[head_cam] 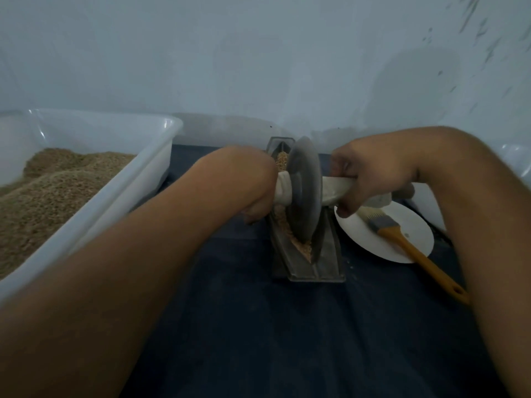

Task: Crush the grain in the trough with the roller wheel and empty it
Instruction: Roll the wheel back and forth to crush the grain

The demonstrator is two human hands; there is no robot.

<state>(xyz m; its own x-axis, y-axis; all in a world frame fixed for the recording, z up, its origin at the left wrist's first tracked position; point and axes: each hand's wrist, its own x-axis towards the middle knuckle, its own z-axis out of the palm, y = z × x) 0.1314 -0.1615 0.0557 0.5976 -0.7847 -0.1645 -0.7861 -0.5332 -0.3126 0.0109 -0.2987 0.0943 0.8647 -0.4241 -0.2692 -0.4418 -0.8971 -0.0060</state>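
Note:
A dark metal trough (330,254) lies lengthwise on the dark cloth in the middle of the view. The grey roller wheel (304,191) stands upright in it, over tan grain (298,241) heaped along the groove. A pale cloth-wrapped axle (334,188) runs through the wheel. My left hand (253,188) grips the axle's left end, and my right hand (370,173) grips its right end. More grain (282,160) shows at the trough's far end behind the wheel.
A large white tub (120,185) heaped with grain stands at the left. To the right of the trough a white plate (408,245) carries a brush with an orange handle (413,248). Another white container's edge (514,159) shows far right. A pale wall stands close behind.

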